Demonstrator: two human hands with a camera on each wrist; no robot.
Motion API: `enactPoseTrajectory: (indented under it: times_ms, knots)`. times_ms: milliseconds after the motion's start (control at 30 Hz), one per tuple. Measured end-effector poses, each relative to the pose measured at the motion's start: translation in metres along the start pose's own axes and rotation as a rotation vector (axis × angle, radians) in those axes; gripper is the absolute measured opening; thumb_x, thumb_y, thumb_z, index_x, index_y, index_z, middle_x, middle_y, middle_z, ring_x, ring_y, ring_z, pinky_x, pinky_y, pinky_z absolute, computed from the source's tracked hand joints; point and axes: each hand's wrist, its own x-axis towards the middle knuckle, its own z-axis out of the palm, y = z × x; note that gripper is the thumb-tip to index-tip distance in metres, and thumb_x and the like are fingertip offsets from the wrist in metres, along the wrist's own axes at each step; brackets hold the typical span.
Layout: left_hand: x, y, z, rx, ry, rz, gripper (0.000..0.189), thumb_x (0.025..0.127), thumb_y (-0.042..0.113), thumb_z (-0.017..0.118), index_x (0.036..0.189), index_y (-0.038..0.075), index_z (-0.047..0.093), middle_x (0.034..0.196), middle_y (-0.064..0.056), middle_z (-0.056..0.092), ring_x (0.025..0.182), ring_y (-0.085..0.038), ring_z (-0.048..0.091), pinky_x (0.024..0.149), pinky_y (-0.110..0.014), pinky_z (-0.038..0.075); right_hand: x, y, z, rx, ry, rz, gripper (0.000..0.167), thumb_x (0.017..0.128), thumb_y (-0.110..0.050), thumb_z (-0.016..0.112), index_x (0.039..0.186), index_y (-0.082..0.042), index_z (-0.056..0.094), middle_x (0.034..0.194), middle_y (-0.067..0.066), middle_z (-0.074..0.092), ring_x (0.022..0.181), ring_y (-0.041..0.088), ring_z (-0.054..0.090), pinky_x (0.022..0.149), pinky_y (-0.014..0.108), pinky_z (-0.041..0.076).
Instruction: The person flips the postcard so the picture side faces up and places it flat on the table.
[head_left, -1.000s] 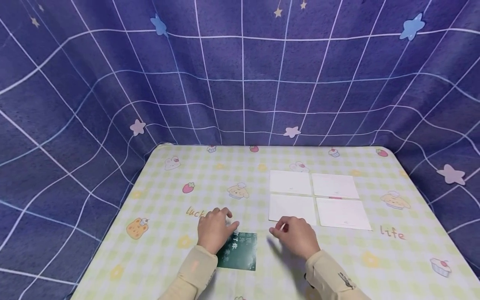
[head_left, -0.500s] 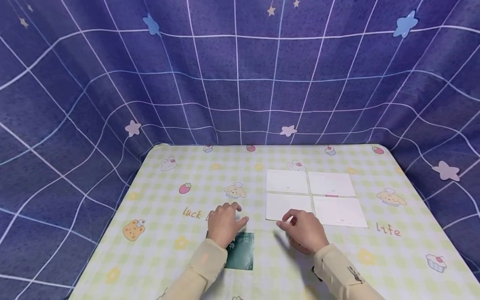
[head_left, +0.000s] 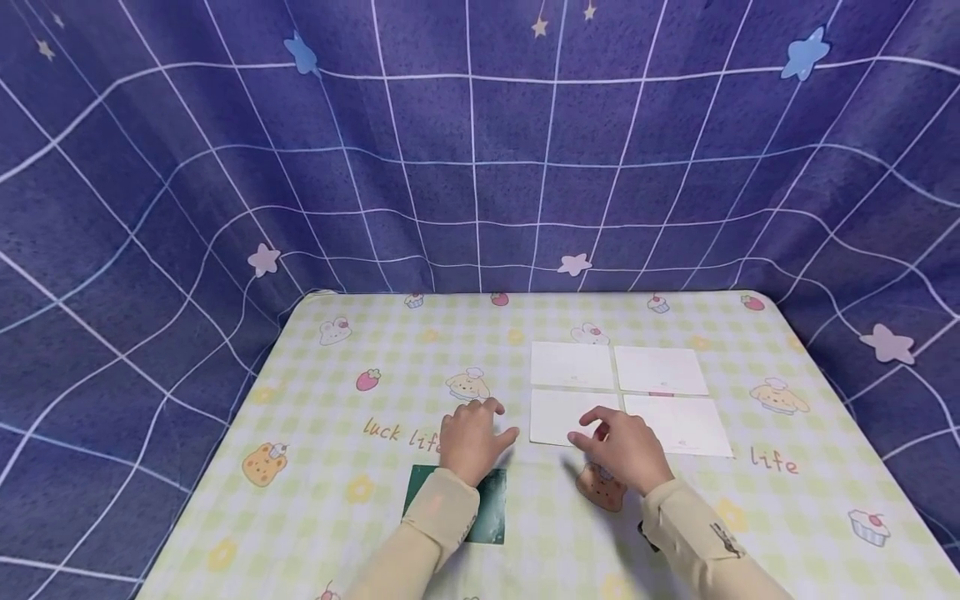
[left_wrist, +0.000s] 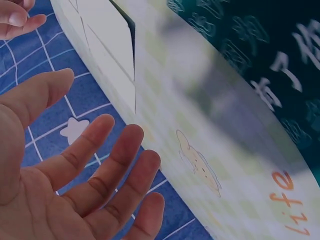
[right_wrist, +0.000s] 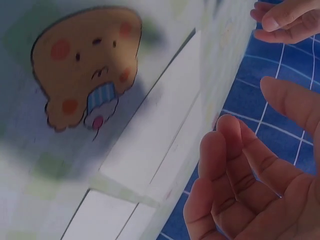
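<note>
White rectangular cards (head_left: 588, 402), centre-right, could skid if our empty right hand (head_left: 628, 447) brushes them. Our left hand (head_left: 471, 442), also empty, could nudge the dark-green printed card (head_left: 491, 510), lower centre.

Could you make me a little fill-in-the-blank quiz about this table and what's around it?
1. On the checked tablecloth, there are ____ white cards.
2. The head view shows the green card partly hidden by the sleeve on the person's ____ arm.
3. Between the left hand and the right hand, the one nearer the white cards is the ____.
4. The shapes on the curtain are ____.

Missing words: four; left; right; stars.
</note>
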Motion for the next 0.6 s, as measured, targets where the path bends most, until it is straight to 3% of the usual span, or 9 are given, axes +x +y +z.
enactPoseTrajectory:
  times_ms: [333, 600]
  knots:
    - [0.012, 0.008, 0.009, -0.008, -0.023, -0.024, 0.032, 0.083, 0.035, 0.083, 0.103, 0.012, 0.074, 0.092, -0.009, 0.072, 0.088, -0.03, 0.068, 0.075, -0.047, 0.05, 0.009, 0.014, -0.011, -0.022, 0.008, -0.001, 0.039, 0.09, -0.035, 0.076, 0.113, -0.005, 0.072, 0.077, -0.001, 0.063, 0.063, 0.015, 0.053, 0.058, 0.032, 0.043]
    - [0.025, 0.015, 0.014, 0.026, -0.083, -0.024, 0.036, 0.085, 0.038, 0.081, 0.11, 0.012, 0.075, 0.096, -0.009, 0.073, 0.091, -0.031, 0.069, 0.079, -0.047, 0.052, 0.02, 0.024, -0.018, -0.054, -0.002, 0.023, 0.042, 0.09, -0.036, 0.077, 0.117, -0.004, 0.071, 0.081, 0.002, 0.066, 0.066, 0.016, 0.056, 0.062, 0.036, 0.046]
